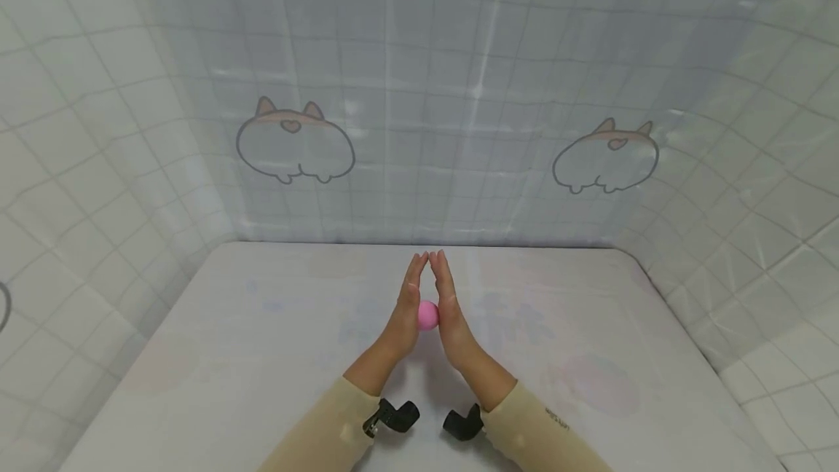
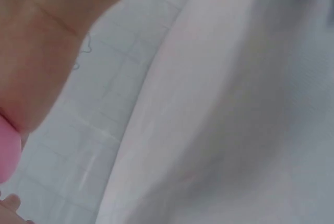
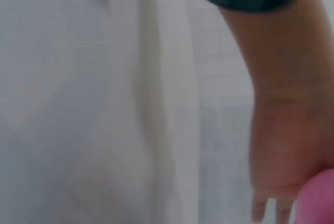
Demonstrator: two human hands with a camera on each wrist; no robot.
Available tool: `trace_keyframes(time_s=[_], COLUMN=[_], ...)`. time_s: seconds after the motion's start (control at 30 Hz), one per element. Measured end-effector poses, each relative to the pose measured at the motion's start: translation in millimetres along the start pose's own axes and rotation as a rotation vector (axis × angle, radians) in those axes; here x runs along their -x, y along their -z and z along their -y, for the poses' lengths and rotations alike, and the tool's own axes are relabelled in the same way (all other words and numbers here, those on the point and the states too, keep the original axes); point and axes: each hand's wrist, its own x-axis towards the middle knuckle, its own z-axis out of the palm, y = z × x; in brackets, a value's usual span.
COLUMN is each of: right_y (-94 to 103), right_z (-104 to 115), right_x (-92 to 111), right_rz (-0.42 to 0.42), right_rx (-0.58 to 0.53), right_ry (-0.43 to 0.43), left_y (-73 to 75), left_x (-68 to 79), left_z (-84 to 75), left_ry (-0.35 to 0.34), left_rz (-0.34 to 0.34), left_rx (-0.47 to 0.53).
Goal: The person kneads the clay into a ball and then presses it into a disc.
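A small pink ball (image 1: 428, 315) sits between the two palms in the head view. My left hand (image 1: 405, 312) presses it from the left with straight fingers. From the other side my right hand (image 1: 452, 315) presses against it, its fingers also straight. The fingertips of both hands lean together at the top, close to or touching each other. Part of the ball (image 2: 8, 151) shows at the left edge of the left wrist view, beside the palm. In the right wrist view, the ball (image 3: 317, 200) is cut off at the lower right corner, against the right palm.
Beneath the hands lies a pale table (image 1: 275, 355) with faint coloured patches. A gridded sheet with cartoon animal drawings (image 1: 295, 144) hangs behind it and along both sides. Black wrist cameras (image 1: 400, 416) are strapped over the beige sleeves (image 1: 328, 428).
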Motion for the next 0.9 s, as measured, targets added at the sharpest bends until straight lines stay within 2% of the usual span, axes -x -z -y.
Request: trace_keyframes(time_s=[0.1,0.23,0.33,0.47,0.67,0.8,0.9], right_y=[4.7,9.8,12.2,14.3,15.2,13.9,11.5], right_z=[-1.0,-1.6,-1.5,-3.8,-9.6,-14.7,-17.0], right_x=[-1.5,-4.4,-7.6,-12.5,-15.5,-14.7,-13.7], right_rz=[-0.036,-0.082,-0.11,-0.116,-0.1,-0.057,-0.002], right_rx=[-0.018,0.024,0.068,0.081,0.068,0.083,0.12], right_ry=[-0.03,-0.078,-0.105,-0.117,-0.151,-0.203,-0.229], left_y=[-1.0,-2.7,-4.0,-5.3,-8.3,-8.8,-6.5], left_x=[3.1,7.1,9.1,10.6,8.2,6.3,4.4], left_z=[1.0,-0.2,-2.7,-6.6,-13.9,-14.6,-13.3], left_ry=[0.0,0.002,0.003,-0.005,-0.047,-0.069,-0.11], left_rz=[0.053,0.129,0.187,0.221,0.226,0.172,0.1], left_rx=[-0.048,-0.056,-0.012,0.074,0.206,0.231,0.233])
